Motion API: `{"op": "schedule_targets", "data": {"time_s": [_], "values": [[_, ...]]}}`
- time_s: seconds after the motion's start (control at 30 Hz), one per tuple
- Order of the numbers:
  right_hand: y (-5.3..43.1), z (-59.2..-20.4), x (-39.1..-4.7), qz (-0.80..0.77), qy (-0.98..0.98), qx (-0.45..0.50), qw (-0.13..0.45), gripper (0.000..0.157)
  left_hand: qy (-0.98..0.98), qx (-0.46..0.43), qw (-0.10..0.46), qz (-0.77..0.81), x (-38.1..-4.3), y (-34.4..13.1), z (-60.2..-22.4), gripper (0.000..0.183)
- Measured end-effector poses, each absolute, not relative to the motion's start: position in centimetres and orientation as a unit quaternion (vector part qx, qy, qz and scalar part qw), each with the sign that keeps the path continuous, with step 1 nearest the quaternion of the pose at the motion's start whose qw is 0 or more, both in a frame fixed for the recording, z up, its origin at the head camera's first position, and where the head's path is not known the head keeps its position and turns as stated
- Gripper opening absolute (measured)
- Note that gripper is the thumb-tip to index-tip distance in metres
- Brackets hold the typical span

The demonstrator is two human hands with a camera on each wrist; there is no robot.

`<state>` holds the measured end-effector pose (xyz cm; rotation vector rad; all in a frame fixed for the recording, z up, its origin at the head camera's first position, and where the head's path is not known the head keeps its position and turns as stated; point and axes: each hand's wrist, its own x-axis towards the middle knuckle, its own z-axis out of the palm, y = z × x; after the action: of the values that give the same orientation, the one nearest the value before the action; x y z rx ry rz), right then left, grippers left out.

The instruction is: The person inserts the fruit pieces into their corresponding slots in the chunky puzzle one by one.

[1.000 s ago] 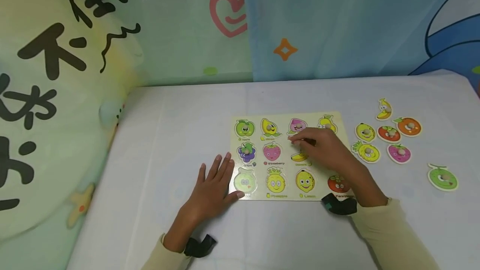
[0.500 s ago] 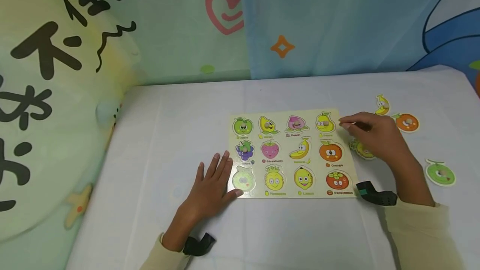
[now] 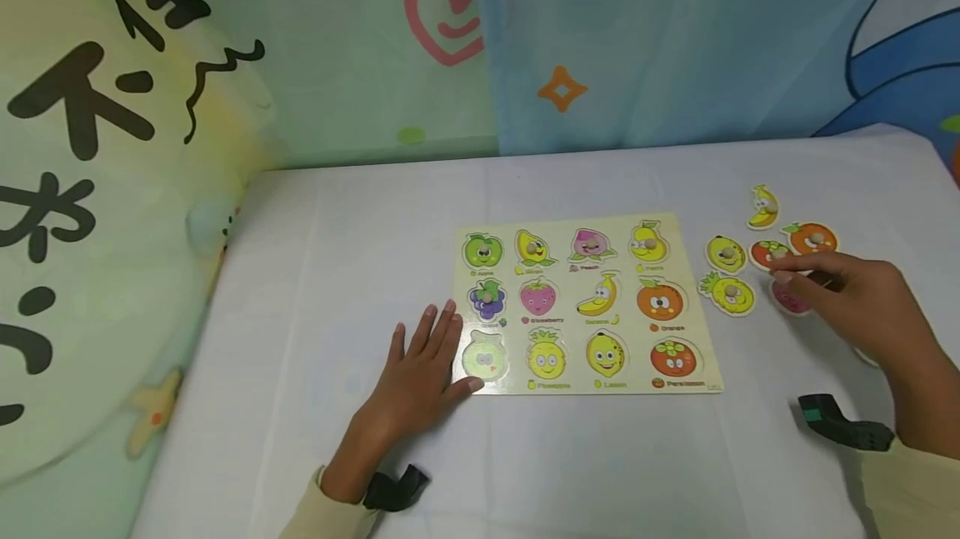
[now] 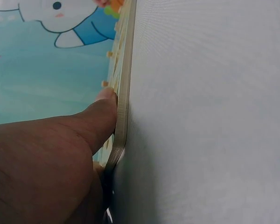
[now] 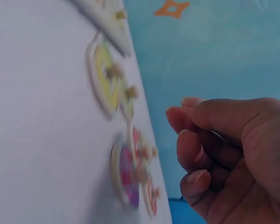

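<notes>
My left hand (image 3: 416, 385) lies flat with its fingers spread at the left edge of a fruit peg puzzle board (image 3: 708, 371); the left wrist view shows the thumb (image 4: 100, 109) against the board's edge. My right hand (image 3: 862, 306), fingers loosely bent and holding nothing visible, hovers over loose knobbed pieces. Its fingertips are nearest the red persimmon piece (image 3: 767, 253) and a purple round piece (image 3: 787, 300), partly hidden. In the right wrist view, the purple piece (image 5: 126, 179) lies below the hand, apart from it.
Also loose are banana (image 3: 763, 207), orange (image 3: 813, 237), lemon (image 3: 726, 254) and pineapple (image 3: 731, 295) pieces. A green round piece is mostly behind the right hand. Apple (image 3: 482, 251), pear (image 3: 648, 244) and other knobbed pieces sit in the board. A printed curtain (image 3: 660, 39) hangs behind the table.
My right hand has moved from above the board rightward to the loose pieces, uncovering the board's right side. The left hand stays in place. The head view has shifted slightly.
</notes>
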<state>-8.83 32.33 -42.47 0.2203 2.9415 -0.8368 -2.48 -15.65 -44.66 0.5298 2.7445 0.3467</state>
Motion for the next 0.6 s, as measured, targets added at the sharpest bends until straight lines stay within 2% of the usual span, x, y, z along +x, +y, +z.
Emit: {"op": "schedule_targets", "data": {"time_s": [0.23,0.5,0.6], "values": [[33.9,-43.8,-8.2,-0.237,0.965,0.101,0.038,0.035,0.963,0.18,0.161,0.119,-2.4,-15.7,-44.7,0.084],[34.6,-45.3,-8.3,-0.223,0.965,0.114,0.08,0.037,0.962,0.181,0.162,0.127,-2.4,-15.6,-44.6,0.083],[34.5,-45.4,-8.3,-0.22,0.967,0.107,0.077,0.034,0.961,0.183,0.162,0.13,-2.4,-15.6,-44.5,0.083]]}}
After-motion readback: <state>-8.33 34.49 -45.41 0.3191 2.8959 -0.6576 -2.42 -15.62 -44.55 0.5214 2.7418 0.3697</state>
